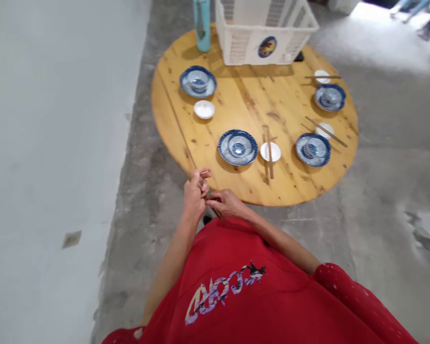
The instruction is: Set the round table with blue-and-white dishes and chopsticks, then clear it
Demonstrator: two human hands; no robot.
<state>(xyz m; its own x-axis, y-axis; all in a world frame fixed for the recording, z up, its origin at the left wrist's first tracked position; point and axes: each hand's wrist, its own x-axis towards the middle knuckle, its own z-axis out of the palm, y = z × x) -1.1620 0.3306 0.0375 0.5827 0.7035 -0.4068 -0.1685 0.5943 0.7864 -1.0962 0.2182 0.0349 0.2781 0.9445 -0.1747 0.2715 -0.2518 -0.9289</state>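
A red shirt [243, 291] with a pale printed logo is filling the near edge of the view, and both bare arms are reaching forward from it. The left hand [195, 191] and the right hand [226, 203] are meeting just off the near left rim of the round wooden table [251, 102]. Both are curling closed around a thin pair of chopsticks [210, 197], the left gripping the far end, the right pinching the near end; the sticks are lying across the gap between the hands, over the concrete floor [136, 200]. On the table, four blue patterned bowls on plates are sitting with small white dishes beside them; the nearest bowl [237, 146] is resting just beyond the hands, with chopsticks laid over the white dish [270, 152] to its right. At the far side, a white basket [261, 28] and a teal bottle [201, 24] are standing.
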